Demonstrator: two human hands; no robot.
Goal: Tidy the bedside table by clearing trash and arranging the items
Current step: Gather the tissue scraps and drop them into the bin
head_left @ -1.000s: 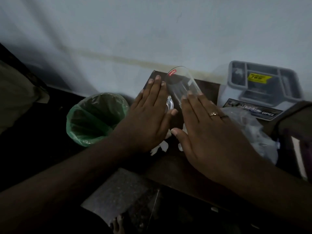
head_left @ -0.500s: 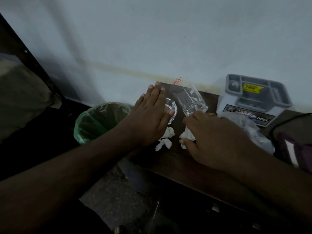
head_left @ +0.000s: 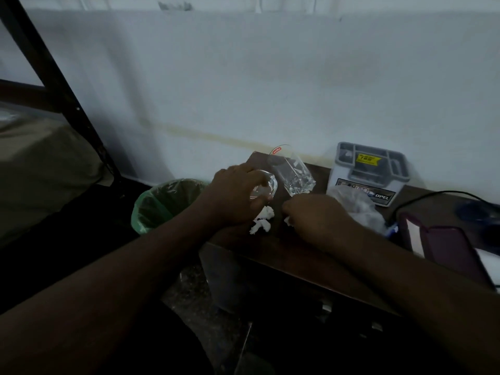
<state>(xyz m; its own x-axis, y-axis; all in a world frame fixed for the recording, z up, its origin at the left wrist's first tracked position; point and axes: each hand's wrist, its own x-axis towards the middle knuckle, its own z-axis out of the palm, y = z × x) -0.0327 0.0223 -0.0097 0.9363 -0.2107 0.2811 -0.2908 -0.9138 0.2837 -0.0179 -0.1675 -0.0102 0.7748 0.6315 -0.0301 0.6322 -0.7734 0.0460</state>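
On the dark wooden bedside table (head_left: 273,253) stand two clear glasses. My left hand (head_left: 232,196) curls round the short glass (head_left: 263,186) at the table's left end. The tall glass (head_left: 290,170) with a red sticker stands just behind, untouched. My right hand (head_left: 313,217) is curled over a crumpled white tissue (head_left: 288,220), pinching it. Another crumpled white tissue (head_left: 261,220) lies between my hands on the table.
A bin with a green liner (head_left: 162,204) stands on the floor left of the table. A grey organiser box (head_left: 370,171) sits at the back against the wall, a crumpled clear plastic bag (head_left: 359,207) before it. A purple phone (head_left: 446,250) and black cable (head_left: 433,196) lie right.
Both hands went from flat and open over the table to curled: the left one closed round the short glass, the right one closed on a tissue.
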